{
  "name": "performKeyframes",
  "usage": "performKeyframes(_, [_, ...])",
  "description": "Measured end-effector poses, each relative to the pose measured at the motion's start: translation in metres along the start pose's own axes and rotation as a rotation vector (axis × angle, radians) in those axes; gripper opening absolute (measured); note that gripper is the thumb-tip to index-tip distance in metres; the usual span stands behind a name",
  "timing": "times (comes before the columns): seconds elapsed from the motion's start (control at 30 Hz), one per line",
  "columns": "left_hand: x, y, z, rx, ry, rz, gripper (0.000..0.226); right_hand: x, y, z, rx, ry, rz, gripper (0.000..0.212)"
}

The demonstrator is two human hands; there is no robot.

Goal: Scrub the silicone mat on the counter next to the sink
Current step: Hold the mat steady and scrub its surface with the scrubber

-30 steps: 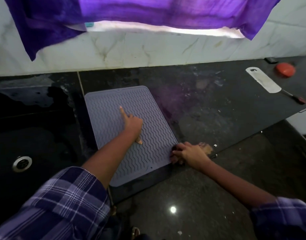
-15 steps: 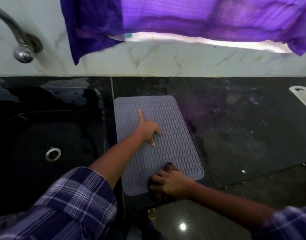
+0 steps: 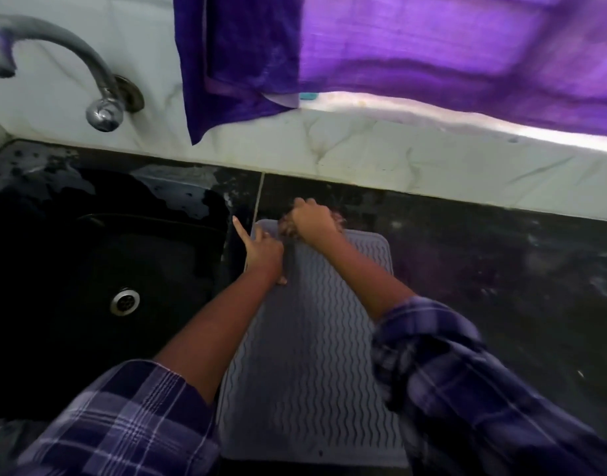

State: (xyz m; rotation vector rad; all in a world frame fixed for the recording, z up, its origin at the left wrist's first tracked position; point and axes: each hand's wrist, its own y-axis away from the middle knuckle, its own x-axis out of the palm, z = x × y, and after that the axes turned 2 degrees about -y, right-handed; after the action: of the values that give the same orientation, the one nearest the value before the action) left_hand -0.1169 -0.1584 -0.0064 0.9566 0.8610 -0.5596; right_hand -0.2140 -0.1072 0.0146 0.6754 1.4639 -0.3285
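Note:
A grey silicone mat [image 3: 315, 355] with wavy ridges lies flat on the black counter [image 3: 501, 286], just right of the sink. My left hand [image 3: 260, 250] presses on the mat's far left edge, its index finger stretched out toward the sink and the other fingers curled. My right hand [image 3: 310, 219] is at the mat's far edge, closed around a dark scrubber [image 3: 285, 229] that is blurred and mostly hidden under the fingers. Both forearms cross over the mat.
A black sink [image 3: 99, 286] with a metal drain [image 3: 125, 301] lies to the left, under a curved metal tap [image 3: 99, 94]. A purple cloth [image 3: 363, 49] hangs over the white marble backsplash [image 3: 363, 159] behind the counter.
My right hand has gone from the mat's near edge to its far edge. My left hand has slid from the mat's middle to its far left edge. The view has shifted, so the mat now reaches closer to me.

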Motion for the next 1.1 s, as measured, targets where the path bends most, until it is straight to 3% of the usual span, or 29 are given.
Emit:
performKeyframes(0.13, [-0.007,-0.007,-0.001,-0.04,-0.038,0.017,0.083,0.023,-0.007,-0.019,-0.062,-0.068,0.004,0.031])
performKeyframes(0.23, [-0.009,-0.007,0.0,-0.045,-0.022,0.013,0.08,0.033,0.036,-0.087,0.136,-0.148,0.003,0.034])
performKeyframes(0.37, [-0.014,0.001,-0.002,-0.053,-0.01,0.02,0.077,0.03,0.101,-0.162,0.35,-0.073,0.147,0.034])
performKeyframes(0.53, [-0.007,0.018,-0.003,-0.054,-0.024,-0.085,0.065,0.04,0.171,-0.189,0.585,-0.059,-0.06,0.028])
performKeyframes(0.67, [0.004,0.036,-0.001,-0.076,0.026,-0.192,0.037,0.064,0.215,-0.201,0.709,0.017,0.246,0.041])
performKeyframes(0.73, [0.008,0.041,0.002,-0.103,0.059,-0.227,0.024,0.056,0.206,-0.198,0.699,0.061,0.215,0.045])
performKeyframes(0.8, [0.008,0.037,0.008,-0.143,0.078,-0.218,0.022,0.043,0.184,-0.186,0.607,0.024,0.072,0.047])
performKeyframes(0.87, [0.004,0.027,0.017,-0.164,0.127,-0.178,0.031,0.035,0.155,-0.168,0.467,-0.097,-0.042,0.04])
performKeyframes(0.97, [-0.005,0.008,0.024,-0.087,0.417,-0.12,0.051,0.036,0.111,-0.142,0.285,-0.26,-0.022,0.039])
performKeyframes(1.03, [-0.008,-0.004,0.02,-0.03,0.572,-0.06,0.06,0.043,0.09,-0.134,0.246,-0.302,-0.022,0.042])
performKeyframes(1.1, [-0.009,-0.021,0.019,-0.039,0.524,-0.013,0.06,0.055,0.074,-0.137,0.242,-0.306,-0.052,0.04])
